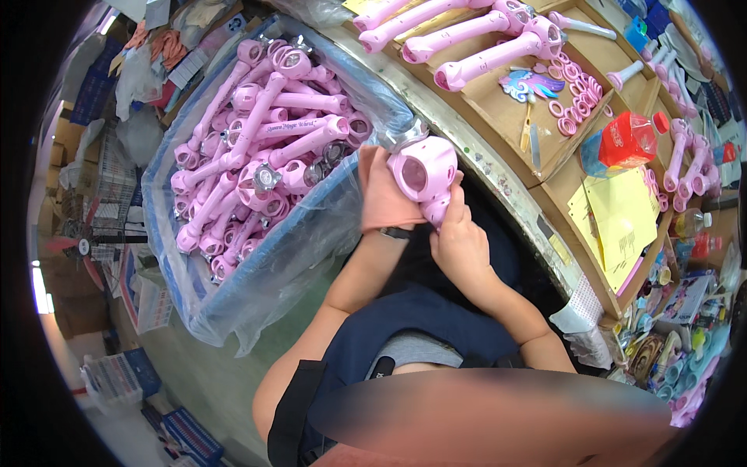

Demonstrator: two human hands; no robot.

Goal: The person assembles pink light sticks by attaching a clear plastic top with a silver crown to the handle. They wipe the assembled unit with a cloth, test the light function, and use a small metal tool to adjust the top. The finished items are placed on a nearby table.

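1. A person's 2 hands are close together in the middle of the view, both at a pink wand (424, 167) with a rounded, hollow head that has a round opening in its side.
2. The right hand (464, 247) grips the wand's narrower part below the head, its index finger stretched along the pink plastic.
3. The left hand (395, 204) is at the left side of the head, mostly hidden by a salmon-coloured cloth (373, 179); how its fingers are closed cannot be told. A dark wristband (396, 232) circles that wrist.
4. The wand is held up between a large blue bin (148, 191) on the left and a workbench edge (498, 185) on the right.
5. The bin, lined with clear plastic, contains a heaped pile of pink wands (257, 140) lying at all angles, some with silvery, shiny parts.
6. On the bench, cardboard trays (498, 117) hold more pink wands (498, 58), a cluster of small pink rings (572, 97) and a blue-and-purple winged ornament (531, 84).
7. Nearer the right side are a bottle with a red label (629, 144) and yellow sheets (618, 222).
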